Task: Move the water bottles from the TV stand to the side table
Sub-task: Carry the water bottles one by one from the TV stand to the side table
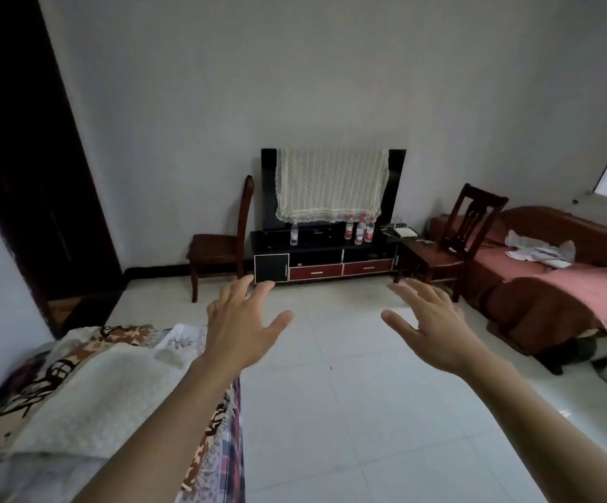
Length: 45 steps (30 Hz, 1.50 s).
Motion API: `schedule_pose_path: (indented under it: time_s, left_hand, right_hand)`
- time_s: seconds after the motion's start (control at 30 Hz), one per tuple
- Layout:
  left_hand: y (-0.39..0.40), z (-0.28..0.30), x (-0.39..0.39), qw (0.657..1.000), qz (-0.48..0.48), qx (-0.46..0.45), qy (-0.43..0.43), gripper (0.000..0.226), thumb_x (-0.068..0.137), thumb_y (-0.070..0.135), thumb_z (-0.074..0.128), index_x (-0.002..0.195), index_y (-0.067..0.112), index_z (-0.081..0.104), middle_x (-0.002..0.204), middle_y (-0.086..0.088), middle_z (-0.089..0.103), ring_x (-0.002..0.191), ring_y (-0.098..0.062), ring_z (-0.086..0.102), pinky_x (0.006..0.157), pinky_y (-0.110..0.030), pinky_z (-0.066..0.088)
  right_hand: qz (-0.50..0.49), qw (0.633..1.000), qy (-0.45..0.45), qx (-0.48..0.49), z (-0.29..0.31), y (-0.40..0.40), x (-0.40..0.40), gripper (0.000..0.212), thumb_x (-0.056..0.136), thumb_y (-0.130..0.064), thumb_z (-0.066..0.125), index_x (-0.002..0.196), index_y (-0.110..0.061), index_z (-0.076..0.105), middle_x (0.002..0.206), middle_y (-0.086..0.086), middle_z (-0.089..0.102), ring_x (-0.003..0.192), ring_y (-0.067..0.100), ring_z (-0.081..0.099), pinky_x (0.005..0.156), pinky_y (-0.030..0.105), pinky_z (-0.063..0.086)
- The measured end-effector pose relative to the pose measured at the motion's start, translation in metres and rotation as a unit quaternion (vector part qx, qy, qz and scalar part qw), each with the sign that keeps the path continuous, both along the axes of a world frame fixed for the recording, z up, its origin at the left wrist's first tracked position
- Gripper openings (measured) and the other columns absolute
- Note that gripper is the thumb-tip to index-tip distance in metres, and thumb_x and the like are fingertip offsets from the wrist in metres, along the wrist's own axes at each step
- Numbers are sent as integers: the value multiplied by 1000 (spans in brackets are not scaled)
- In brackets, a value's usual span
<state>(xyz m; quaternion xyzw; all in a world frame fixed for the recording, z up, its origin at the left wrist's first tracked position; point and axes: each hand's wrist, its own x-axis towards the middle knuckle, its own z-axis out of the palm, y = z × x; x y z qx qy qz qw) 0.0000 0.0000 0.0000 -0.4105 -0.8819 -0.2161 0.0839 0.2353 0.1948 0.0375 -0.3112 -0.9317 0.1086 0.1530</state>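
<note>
Across the room stands a black TV stand (316,250) with red drawers. One clear water bottle (294,234) stands alone on its left part. A cluster of red-labelled water bottles (360,229) stands on its right part. A small dark side table (400,237) with a white box on it adjoins the stand's right end. My left hand (244,321) and my right hand (429,321) are held out in front of me over the floor, fingers spread, both empty and far from the bottles.
A TV (333,186) draped with a lace cloth sits on the stand. Wooden chairs (222,245) (454,241) flank it. A sofa (556,277) with a pink cover lines the right wall, a covered bed (88,386) the left. White tiled floor (331,375) lies between.
</note>
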Motion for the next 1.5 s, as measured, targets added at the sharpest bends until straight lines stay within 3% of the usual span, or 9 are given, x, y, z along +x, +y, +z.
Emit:
schedule_pose_path:
  time_s: [0.3,0.87,1.33,1.5]
  left_hand:
    - [56,-27,-39,999,17,-36,1,71,91,73,38,151,35,34,163,-1,26,149,-25,21,115,-50,28]
    - [263,3,-130,999,24,-41,24,70,90,71,46,149,34,39,162,-3,28,148,-24,22,113,-51,30]
    - [340,-14,-328,998,18,-43,37,69,89,75,40,146,37,41,162,2,29,149,-25,22,114,-50,30]
    - [365,-18,-413,998,4,-46,38,69,89,75,41,147,37,41,162,1,28,149,-26,21,114,-50,28]
  right_hand:
    - [25,999,-17,12,-18,59,-48,67,91,-70,29,150,-38,27,160,-2,24,148,26,17,116,52,24]
    - [42,999,-29,16,-25,261,-145,63,95,-62,37,151,-35,27,163,-1,18,149,24,13,116,49,20]
    - [46,998,-35,20,-33,337,-343,64,95,-61,39,152,-35,26,161,-1,20,148,24,14,118,46,21]
    - [24,998,-46,25,-37,366,-425,62,95,-62,38,151,-38,26,164,0,11,150,27,9,116,49,22]
